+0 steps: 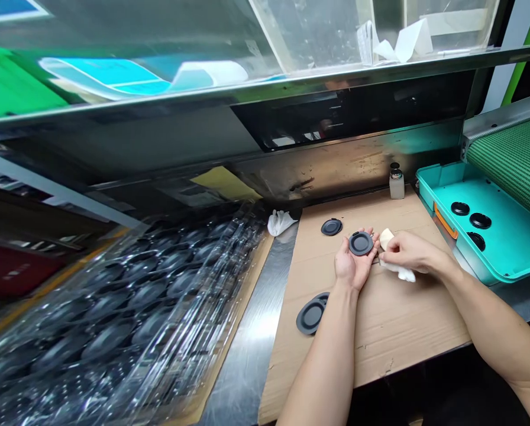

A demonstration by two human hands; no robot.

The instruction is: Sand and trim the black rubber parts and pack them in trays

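Observation:
A round black part (361,243) rests in the upturned palm of my left hand (354,266), held at its edges by the thumb and fingers. Just to its right, my right hand (409,251) pinches a white cloth (398,271); a cream-coloured piece (386,238) shows at its fingertips. Both hands are over a brown cardboard sheet (402,319). Another black part (331,226) lies on the cardboard behind my left hand. More round black parts (312,315) overlap beside my left forearm, which partly hides them.
Clear plastic trays (136,307) of black parts fill the left side. A turquoise bin (509,236) with several black discs stands right, beside a green conveyor (517,160). A small bottle (397,183) and a crumpled white cloth (280,222) are behind. A metal shelf (229,94) crosses above.

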